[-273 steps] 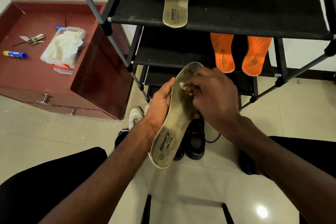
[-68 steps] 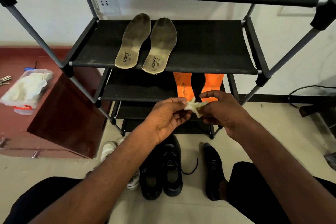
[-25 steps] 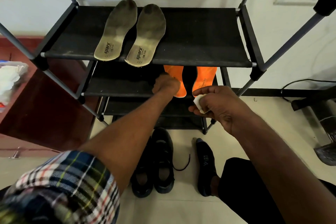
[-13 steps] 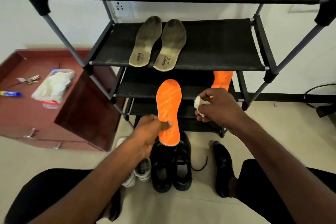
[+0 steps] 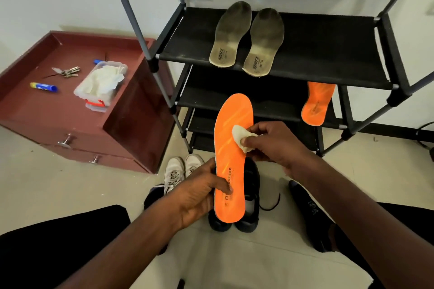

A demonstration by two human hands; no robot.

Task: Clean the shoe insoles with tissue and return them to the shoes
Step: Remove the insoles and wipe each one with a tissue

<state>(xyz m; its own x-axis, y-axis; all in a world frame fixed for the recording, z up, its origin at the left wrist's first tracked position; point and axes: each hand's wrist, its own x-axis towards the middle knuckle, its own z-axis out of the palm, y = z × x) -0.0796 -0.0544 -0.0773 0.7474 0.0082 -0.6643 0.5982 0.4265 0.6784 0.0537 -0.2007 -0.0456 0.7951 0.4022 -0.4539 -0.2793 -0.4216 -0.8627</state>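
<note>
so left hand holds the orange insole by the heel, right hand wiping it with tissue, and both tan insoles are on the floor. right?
Not quite. The head view shows the tan insoles on the shoe rack shelf, not the floor. The rest holds: left hand, orange insole, right hand, tissue.

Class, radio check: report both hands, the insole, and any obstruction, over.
Left hand grips orange insole at heel end. Right hand pinches tissue against its middle. Second orange insole on rack shelf. Nothing in the way.
</note>
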